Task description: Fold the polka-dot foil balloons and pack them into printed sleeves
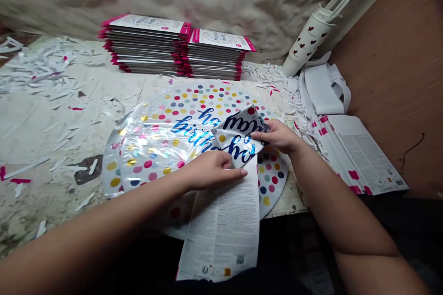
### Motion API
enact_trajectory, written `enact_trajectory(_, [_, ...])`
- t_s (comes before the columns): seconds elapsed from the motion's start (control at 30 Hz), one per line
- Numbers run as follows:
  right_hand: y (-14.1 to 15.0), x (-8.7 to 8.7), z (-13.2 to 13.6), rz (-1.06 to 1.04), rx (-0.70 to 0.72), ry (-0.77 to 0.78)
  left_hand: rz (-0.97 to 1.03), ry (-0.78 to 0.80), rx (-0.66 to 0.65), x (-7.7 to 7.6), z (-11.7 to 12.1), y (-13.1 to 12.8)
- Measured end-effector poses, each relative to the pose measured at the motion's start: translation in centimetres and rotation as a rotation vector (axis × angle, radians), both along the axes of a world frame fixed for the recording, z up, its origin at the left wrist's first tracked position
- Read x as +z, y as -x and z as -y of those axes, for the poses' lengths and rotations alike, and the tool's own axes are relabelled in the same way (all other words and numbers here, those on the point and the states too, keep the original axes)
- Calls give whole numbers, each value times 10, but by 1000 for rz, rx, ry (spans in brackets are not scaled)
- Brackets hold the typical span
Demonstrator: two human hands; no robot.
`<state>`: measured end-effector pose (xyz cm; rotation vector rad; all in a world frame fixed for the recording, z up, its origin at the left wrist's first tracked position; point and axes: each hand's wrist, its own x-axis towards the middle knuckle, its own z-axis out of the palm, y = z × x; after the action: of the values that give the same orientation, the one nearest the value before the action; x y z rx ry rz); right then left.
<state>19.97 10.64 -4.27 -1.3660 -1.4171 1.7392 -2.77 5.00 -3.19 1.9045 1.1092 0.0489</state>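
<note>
Foil balloon (194, 140), polka-dotted, lying on counter (41, 147) nr front edge. R hand (277, 136) clamped on folded corner (238, 136) of foil; L hand (211, 170) flat on foil just beside, not gripping, hands apart. Printed insert sheet (221, 226) under L hand, hanging past front edge. Stacked pkgd balloons (145, 44) at back edge; heart-print tumbler (309, 39) back R corner; paper scraps (44, 71) across counter.
</note>
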Motion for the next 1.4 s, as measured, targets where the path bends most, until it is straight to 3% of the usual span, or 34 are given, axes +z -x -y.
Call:
enact_trajectory(0.07, [-3,11,-5,18,82,-10,108,180,13,5,-2,1])
enact_trajectory(0.1, [-5,19,-8,33,131,2,125,145,16,7,1,0])
enact_trajectory(0.13, [-6,26,-12,56,185,19,111,22,12,8,5,-1])
enact_trajectory(0.27, [-1,54,-27,213,420,45,-96,-792,-61,11,30,-8])
enact_trajectory(0.3, [4,59,-29,258,478,39,-138,-920,-83,12,36,-10])
enact_trajectory(0.37, [18,64,-30,351,577,33,-205,-1032,-119,13,45,-14])
enact_trajectory(0.43, [34,65,-26,409,604,12,-251,-1043,-148,13,49,-15])
enact_trajectory(0.57, [55,57,-11,408,401,-146,-277,-1000,-126,14,50,-12])
enact_trajectory(0.7, [60,53,1,375,467,-208,-267,-976,-99,15,52,-9])
enact_trajectory(0.8, [63,54,8,367,433,-253,-259,-961,-98,17,54,-9])
enact_trajectory(0.97, [61,66,24,412,913,-299,-241,-988,-68,24,61,-6])
enact_trajectory(1.0, [56,68,27,398,889,-341,-242,-990,-55,26,61,-5])
enact_trajectory(1.03, [51,70,30,374,759,-395,-242,-997,-33,29,61,-4])
enact_trajectory(1.1, [39,69,38,266,370,-464,-238,-1023,32,36,59,0])
enact_trajectory(1.17, [31,62,49,58,147,-423,-203,-1080,106,44,57,6])
enact_trajectory(1.23, [32,48,63,-184,143,-298,-134,-1189,223,49,55,12])
enact_trajectory(1.3, [37,34,76,-345,108,-217,-28,-1282,448,48,55,19])
enact_trajectory(1.37, [44,24,86,-399,-2,-210,165,-1155,684,41,55,27])
enact_trajectory(1.4, [46,20,88,-407,-44,-217,294,-956,732,35,56,30])
